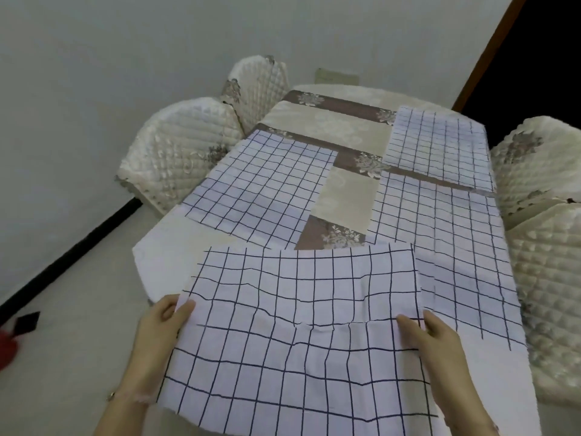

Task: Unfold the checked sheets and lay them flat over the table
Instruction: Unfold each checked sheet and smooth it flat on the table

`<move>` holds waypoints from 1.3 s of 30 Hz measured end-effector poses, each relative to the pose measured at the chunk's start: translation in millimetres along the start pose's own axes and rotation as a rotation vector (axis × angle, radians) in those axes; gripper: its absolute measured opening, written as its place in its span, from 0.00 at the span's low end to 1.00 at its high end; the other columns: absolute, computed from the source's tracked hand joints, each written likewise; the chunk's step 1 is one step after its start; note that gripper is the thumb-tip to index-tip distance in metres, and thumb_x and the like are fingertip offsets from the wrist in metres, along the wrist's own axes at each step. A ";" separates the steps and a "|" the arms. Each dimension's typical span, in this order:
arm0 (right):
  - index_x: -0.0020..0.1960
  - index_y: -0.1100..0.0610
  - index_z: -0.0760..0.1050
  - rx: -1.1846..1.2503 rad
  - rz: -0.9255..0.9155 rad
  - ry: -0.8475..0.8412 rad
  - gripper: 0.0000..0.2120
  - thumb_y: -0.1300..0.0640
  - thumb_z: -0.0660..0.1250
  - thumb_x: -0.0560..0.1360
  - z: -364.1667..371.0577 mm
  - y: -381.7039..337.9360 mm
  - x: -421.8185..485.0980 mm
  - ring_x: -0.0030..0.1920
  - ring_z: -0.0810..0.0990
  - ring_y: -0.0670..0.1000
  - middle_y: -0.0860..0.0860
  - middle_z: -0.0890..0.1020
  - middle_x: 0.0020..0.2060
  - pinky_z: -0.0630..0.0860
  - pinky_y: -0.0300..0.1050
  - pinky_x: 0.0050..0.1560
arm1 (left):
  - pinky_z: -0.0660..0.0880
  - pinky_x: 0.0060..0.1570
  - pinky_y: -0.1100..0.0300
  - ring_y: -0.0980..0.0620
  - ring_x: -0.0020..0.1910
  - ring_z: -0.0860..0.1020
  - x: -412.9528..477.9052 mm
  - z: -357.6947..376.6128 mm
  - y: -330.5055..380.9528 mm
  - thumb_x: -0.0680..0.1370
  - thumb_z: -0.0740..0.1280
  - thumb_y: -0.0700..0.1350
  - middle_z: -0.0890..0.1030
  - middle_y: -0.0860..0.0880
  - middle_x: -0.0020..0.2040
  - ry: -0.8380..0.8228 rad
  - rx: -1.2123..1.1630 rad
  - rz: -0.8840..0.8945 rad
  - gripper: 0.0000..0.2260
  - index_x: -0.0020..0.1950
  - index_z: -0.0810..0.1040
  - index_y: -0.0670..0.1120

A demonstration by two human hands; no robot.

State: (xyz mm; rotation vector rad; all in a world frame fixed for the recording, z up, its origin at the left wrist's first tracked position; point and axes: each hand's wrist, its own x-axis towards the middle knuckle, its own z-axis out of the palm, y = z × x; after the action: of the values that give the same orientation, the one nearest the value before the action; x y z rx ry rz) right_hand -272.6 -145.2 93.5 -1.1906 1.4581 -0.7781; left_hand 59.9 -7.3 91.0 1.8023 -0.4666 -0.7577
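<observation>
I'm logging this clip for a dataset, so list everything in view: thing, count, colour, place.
Checked sheets: four, white with dark blue grid; one held at the near edge, one left, one right, one far right.
Table: one, cream cover with brown floral bands, centre.
Chairs: four, cream quilted covers; two on the left, two on the right.
Red and black object: one, on the floor at the left edge, unclear.
Left hand: grips the held sheet's left edge.
Right hand: grips its right edge.
</observation>
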 end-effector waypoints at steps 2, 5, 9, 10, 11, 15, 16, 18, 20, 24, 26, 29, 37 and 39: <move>0.34 0.59 0.70 -0.022 -0.036 -0.099 0.12 0.59 0.66 0.75 14.6 -6.5 -7.5 0.35 0.70 0.54 0.50 0.73 0.29 0.65 0.45 0.38 | 0.75 0.31 0.67 0.54 0.42 0.83 -25.2 -25.1 -1.7 0.78 0.64 0.42 0.85 0.55 0.35 0.099 -0.047 0.004 0.05 0.45 0.79 0.48; 0.41 0.59 0.78 -0.065 -0.067 -0.332 0.06 0.61 0.64 0.75 47.5 -14.9 -19.7 0.36 0.79 0.52 0.57 0.82 0.35 0.72 0.44 0.38 | 0.76 0.33 0.63 0.56 0.37 0.82 -63.8 -69.7 -17.3 0.77 0.65 0.42 0.85 0.50 0.37 0.293 -0.090 -0.013 0.05 0.44 0.79 0.48; 0.39 0.60 0.76 -0.139 -0.126 -0.566 0.08 0.65 0.64 0.76 111.6 -26.2 -37.9 0.32 0.78 0.48 0.52 0.79 0.29 0.70 0.32 0.31 | 0.77 0.39 0.56 0.45 0.44 0.82 -104.5 -133.4 -52.1 0.77 0.66 0.43 0.84 0.45 0.41 0.484 -0.119 -0.081 0.05 0.46 0.79 0.44; 0.39 0.61 0.76 -0.160 -0.145 -0.612 0.07 0.65 0.64 0.75 130.3 -29.4 -45.3 0.34 0.78 0.51 0.55 0.79 0.31 0.70 0.32 0.32 | 0.77 0.40 0.55 0.44 0.44 0.81 -114.7 -148.4 -60.5 0.77 0.66 0.43 0.84 0.44 0.40 0.525 -0.131 -0.105 0.05 0.46 0.79 0.43; 0.39 0.62 0.75 -0.182 -0.163 -0.652 0.07 0.65 0.65 0.75 148.7 -29.0 -51.9 0.35 0.79 0.51 0.57 0.79 0.31 0.69 0.32 0.32 | 0.77 0.41 0.53 0.43 0.44 0.81 -123.6 -163.2 -70.8 0.77 0.66 0.44 0.84 0.43 0.41 0.560 -0.149 -0.124 0.06 0.47 0.79 0.42; 0.35 0.58 0.73 -0.302 -0.213 -0.826 0.09 0.63 0.65 0.75 223.3 -18.1 -89.4 0.29 0.70 0.48 0.45 0.72 0.24 0.68 0.38 0.32 | 0.74 0.43 0.56 0.45 0.43 0.78 -150.3 -210.3 -107.6 0.78 0.65 0.44 0.80 0.39 0.41 0.654 -0.164 -0.138 0.09 0.49 0.78 0.38; 0.36 0.57 0.75 -0.335 -0.219 -0.862 0.09 0.62 0.65 0.75 241.7 -13.5 -99.7 0.30 0.70 0.51 0.47 0.74 0.25 0.68 0.42 0.34 | 0.72 0.41 0.59 0.47 0.42 0.76 -153.5 -221.7 -117.4 0.78 0.65 0.43 0.78 0.42 0.40 0.684 -0.169 -0.150 0.08 0.47 0.77 0.38; 0.38 0.53 0.79 -0.396 -0.224 -0.905 0.07 0.61 0.65 0.74 279.3 -2.2 -117.0 0.34 0.75 0.58 0.51 0.81 0.31 0.73 0.49 0.39 | 0.68 0.40 0.62 0.50 0.40 0.73 -156.1 -247.5 -134.5 0.78 0.65 0.42 0.76 0.47 0.39 0.721 -0.174 -0.181 0.06 0.42 0.76 0.42; 0.43 0.55 0.80 -0.441 -0.199 -0.911 0.04 0.58 0.66 0.72 317.7 3.7 -135.3 0.37 0.78 0.60 0.58 0.83 0.39 0.76 0.52 0.43 | 0.67 0.39 0.62 0.53 0.38 0.72 -154.2 -278.0 -149.5 0.77 0.65 0.41 0.76 0.47 0.39 0.748 -0.191 -0.224 0.05 0.42 0.77 0.44; 0.46 0.65 0.74 -0.462 -0.174 -0.906 0.17 0.51 0.67 0.67 383.9 3.0 -158.6 0.35 0.73 0.58 0.71 0.76 0.43 0.70 0.48 0.41 | 0.72 0.34 0.67 0.53 0.36 0.74 -141.5 -339.5 -164.1 0.77 0.66 0.38 0.78 0.46 0.39 0.767 -0.192 -0.272 0.04 0.44 0.78 0.40; 0.44 0.64 0.77 -0.447 -0.179 -0.897 0.09 0.57 0.67 0.72 410.0 -8.9 -168.8 0.36 0.73 0.61 0.67 0.77 0.36 0.71 0.47 0.39 | 0.73 0.32 0.70 0.50 0.36 0.74 -131.1 -367.7 -163.6 0.77 0.65 0.38 0.78 0.46 0.37 0.766 -0.163 -0.264 0.05 0.42 0.77 0.39; 0.45 0.63 0.79 -0.394 -0.202 -0.873 0.05 0.61 0.66 0.75 445.6 -27.3 -170.3 0.38 0.76 0.60 0.67 0.79 0.39 0.75 0.49 0.41 | 0.73 0.34 0.65 0.50 0.37 0.75 -105.9 -403.2 -156.6 0.78 0.65 0.38 0.78 0.46 0.38 0.752 -0.163 -0.244 0.05 0.44 0.77 0.38; 0.46 0.60 0.80 -0.325 -0.138 -0.791 0.05 0.60 0.67 0.73 560.5 -55.5 -118.9 0.46 0.81 0.66 0.64 0.83 0.43 0.77 0.64 0.50 | 0.70 0.36 0.63 0.48 0.37 0.72 23.8 -459.9 -152.3 0.78 0.65 0.40 0.76 0.42 0.39 0.709 -0.112 -0.251 0.07 0.45 0.77 0.36; 0.47 0.57 0.81 -0.291 -0.099 -0.768 0.06 0.62 0.66 0.73 596.4 -66.9 -96.2 0.46 0.83 0.62 0.58 0.85 0.42 0.79 0.63 0.51 | 0.70 0.34 0.61 0.48 0.35 0.72 71.4 -473.0 -143.6 0.77 0.66 0.40 0.76 0.43 0.37 0.696 -0.090 -0.250 0.07 0.41 0.77 0.39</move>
State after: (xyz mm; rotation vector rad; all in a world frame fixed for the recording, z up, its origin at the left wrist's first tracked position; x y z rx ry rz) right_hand 315.1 1.3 43.4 -1.5636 0.8830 -0.1184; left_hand 432.1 322.1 42.5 1.9171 0.2502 -0.2671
